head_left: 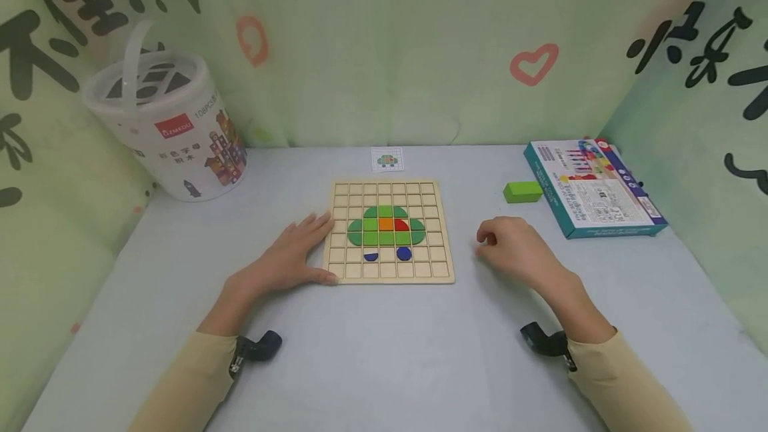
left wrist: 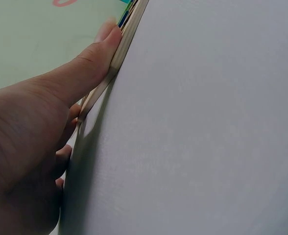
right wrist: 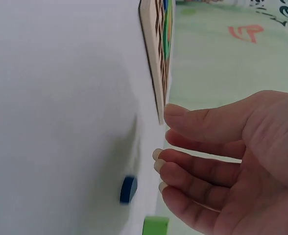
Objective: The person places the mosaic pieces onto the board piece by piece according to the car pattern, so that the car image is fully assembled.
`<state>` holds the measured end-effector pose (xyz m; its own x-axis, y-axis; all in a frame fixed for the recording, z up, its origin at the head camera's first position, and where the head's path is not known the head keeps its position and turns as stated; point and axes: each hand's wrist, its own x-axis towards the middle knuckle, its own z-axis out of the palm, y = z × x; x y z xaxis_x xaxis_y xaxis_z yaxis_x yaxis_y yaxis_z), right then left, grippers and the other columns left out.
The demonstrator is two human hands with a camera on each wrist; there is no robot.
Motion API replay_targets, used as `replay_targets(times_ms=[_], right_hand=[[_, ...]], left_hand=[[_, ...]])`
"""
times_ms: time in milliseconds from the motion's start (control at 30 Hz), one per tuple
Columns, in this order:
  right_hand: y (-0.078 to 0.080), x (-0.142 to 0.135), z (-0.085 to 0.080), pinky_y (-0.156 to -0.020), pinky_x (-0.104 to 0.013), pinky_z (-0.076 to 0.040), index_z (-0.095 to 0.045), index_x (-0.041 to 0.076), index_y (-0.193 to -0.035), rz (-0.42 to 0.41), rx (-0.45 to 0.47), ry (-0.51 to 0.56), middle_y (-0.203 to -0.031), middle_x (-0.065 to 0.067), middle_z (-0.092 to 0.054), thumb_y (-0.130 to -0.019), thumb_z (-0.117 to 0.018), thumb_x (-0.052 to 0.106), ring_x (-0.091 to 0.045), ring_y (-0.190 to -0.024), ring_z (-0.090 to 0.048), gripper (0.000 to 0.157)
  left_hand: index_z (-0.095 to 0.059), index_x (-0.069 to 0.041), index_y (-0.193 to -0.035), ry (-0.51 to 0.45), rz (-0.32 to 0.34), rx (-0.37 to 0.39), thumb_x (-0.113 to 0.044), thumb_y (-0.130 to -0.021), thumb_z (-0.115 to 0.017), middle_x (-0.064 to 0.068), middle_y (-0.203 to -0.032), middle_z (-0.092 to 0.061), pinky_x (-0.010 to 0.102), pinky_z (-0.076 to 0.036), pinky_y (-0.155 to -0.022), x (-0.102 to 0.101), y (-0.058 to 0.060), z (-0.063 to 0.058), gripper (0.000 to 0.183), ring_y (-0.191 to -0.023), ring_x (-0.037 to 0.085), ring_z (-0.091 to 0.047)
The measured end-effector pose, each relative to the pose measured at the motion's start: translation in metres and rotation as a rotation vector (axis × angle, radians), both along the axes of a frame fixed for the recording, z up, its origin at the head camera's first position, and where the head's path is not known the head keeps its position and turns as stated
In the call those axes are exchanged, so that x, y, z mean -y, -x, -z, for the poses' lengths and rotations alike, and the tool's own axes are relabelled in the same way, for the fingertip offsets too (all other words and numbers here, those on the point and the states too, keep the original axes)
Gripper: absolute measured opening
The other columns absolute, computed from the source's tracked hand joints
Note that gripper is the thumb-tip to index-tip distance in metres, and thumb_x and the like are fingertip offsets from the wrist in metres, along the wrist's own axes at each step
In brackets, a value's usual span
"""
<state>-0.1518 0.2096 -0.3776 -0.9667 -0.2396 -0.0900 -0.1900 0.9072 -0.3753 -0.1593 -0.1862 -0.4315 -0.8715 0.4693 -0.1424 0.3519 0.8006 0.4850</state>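
Observation:
A wooden grid board point(head_left: 445, 265) lies on the table with flat coloured pieces set in its cells. Green squares point(head_left: 370, 238) and dark green rounded pieces point(head_left: 355, 237) surround an orange square point(head_left: 386, 224) and a red rounded piece point(head_left: 401, 225). Below them sit a blue half circle point(head_left: 371, 257) and a blue circle point(head_left: 404, 254). My left hand point(head_left: 290, 255) rests spread along the board's left edge, thumb at the near corner. To the right of the board, my right hand point(head_left: 521, 249) hovers with loosely curled fingers, nothing visible between them. Near it on the table is a small blue piece point(right wrist: 128, 189), hidden in the head view.
A small picture card point(head_left: 387, 159) lies behind the board. The green block point(head_left: 523, 192) is beyond my right hand, beside a flat box point(head_left: 600, 189). At the back left stands a white bucket point(head_left: 174, 129) with a handle. Printed curtains enclose the table.

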Motion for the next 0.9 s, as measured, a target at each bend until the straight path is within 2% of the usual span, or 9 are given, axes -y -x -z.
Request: replay_targets(times_ms=[267, 533, 667, 900], right_hand=[[-0.005, -0.026, 0.004, -0.058, -0.029, -0.041, -0.070, 0.004, -0.092, 0.051, 0.037, -0.055, -0.076, -0.006, -0.061, -0.082, -0.078, 0.016, -0.020, -0.070, -0.053, 0.017], [-0.005, -0.035, 0.006, -0.064, -0.029, -0.046, -0.069, 0.004, -0.088, 0.025, 0.100, -0.003, -0.081, -0.008, -0.065, -0.085, -0.075, 0.008, -0.021, -0.074, -0.054, 0.008], [-0.005, -0.036, 0.005, -0.064, -0.030, -0.048, -0.071, 0.003, -0.088, -0.002, 0.075, -0.005, -0.081, -0.008, -0.067, -0.087, -0.071, 0.006, -0.020, -0.073, -0.055, 0.004], [-0.002, -0.024, 0.005, -0.066, -0.033, -0.052, -0.075, 0.003, -0.092, -0.014, 0.010, -0.008, -0.084, -0.009, -0.070, -0.089, -0.068, 0.007, -0.019, -0.073, -0.057, 0.009]], left_hand=[[-0.019, -0.013, -0.160, -0.002, 0.000, -0.009, -0.064, -0.073, -0.076, 0.003, -0.169, -0.012, 0.056, -0.005, -0.127, 0.001, 0.000, 0.001, 0.116, -0.157, 0.032, -0.006], [-0.019, -0.013, -0.160, -0.004, 0.002, -0.008, -0.063, -0.073, -0.077, 0.004, -0.169, -0.013, 0.056, -0.006, -0.127, -0.001, 0.000, -0.001, 0.116, -0.157, 0.032, -0.006], [-0.019, -0.012, -0.160, -0.001, 0.003, -0.014, -0.063, -0.073, -0.077, 0.004, -0.169, -0.013, 0.057, -0.006, -0.127, -0.001, 0.000, 0.000, 0.115, -0.157, 0.032, -0.006], [-0.020, -0.012, -0.160, -0.001, -0.003, -0.012, -0.063, -0.073, -0.077, 0.004, -0.169, -0.013, 0.057, -0.007, -0.127, -0.001, -0.001, 0.001, 0.115, -0.157, 0.032, -0.007]])
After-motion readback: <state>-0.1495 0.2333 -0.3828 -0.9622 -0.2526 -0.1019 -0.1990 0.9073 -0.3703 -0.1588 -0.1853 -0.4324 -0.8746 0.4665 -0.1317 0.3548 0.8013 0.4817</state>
